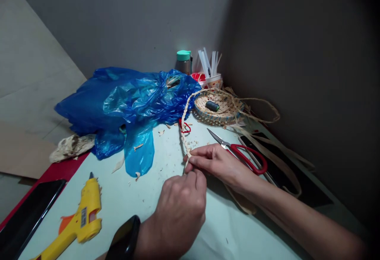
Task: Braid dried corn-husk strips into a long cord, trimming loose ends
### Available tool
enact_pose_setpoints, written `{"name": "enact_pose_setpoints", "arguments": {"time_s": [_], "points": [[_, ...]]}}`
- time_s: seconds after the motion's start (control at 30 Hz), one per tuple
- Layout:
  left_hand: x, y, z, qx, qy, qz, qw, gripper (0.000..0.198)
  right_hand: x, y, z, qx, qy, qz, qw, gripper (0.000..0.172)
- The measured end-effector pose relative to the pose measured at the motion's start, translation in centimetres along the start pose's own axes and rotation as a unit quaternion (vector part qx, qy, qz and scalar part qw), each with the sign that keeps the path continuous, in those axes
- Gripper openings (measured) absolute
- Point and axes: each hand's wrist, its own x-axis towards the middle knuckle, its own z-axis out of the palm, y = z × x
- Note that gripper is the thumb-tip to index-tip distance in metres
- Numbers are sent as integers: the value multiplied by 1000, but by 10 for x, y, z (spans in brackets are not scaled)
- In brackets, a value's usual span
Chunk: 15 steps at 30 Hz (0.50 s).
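Together, Two Hands at the End of a Pale Braid

Clearly, the right hand [218, 163] has a narrow grip: thumb and forefinger pinch a braided cord [184, 115] near its lower end, in front of the person and just above the bench [237, 232]. Right below it, the left hand [182, 204] is curled into a loose fist, knuckles up, close to the cord's end; whether its fingers hold a strand cannot be told, since the back of the hand hides them. A dark watch [126, 234] sits on the left wrist.

From the pinch the cord climbs away, passes beside a red loop of string [187, 127], then bends over a shallow woven basket [204, 114] and swings out in a wide loop to the right. Inside the basket lies a spool of dark thread [212, 106]. Behind it stands a paper cup [214, 82] filled with whitish sticks [213, 65], and near that a bottle [183, 65] with a teal lid.

Red-handled scissors [234, 148] rest just beyond the right forearm, with flat pale strips [285, 147] farther right. A crumpled blue plastic bag [133, 97] spreads across the far left, while a yellow glue gun [89, 208] lies nearer, left of the watch.
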Motion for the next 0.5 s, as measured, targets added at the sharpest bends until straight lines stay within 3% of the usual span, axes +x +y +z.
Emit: {"name": "enact_pose_setpoints", "arguments": {"time_s": [0.07, 0.13, 0.2, 0.27, 0.33, 0.4, 0.5], "points": [[7, -9, -8, -89, 1, -37, 995, 20, 1, 2, -1, 14, -9, -11, 1000, 23], [16, -21, -15, -164, 27, -129, 978, 26, 1, 3, -2, 21, -7, -14, 1000, 22], [24, -33, -17, -245, 51, -240, 938, 20, 1, 3, -2, 13, 5, -3, 1000, 23], [28, -41, -13, -410, 7, -287, 866, 11, 1, 2, 0, 24, 1, -6, 1000, 24], [29, -43, -7, -587, -78, -285, 754, 13, 0, 0, 3, 44, -22, -20, 999, 23], [29, -42, 0, -683, -126, -288, 659, 15, -1, -3, 4, 44, -24, -22, 998, 21], [28, -40, 4, -723, -133, -308, 604, 15, -3, -6, 5, -3, -6, -14, 1000, 20]]}}
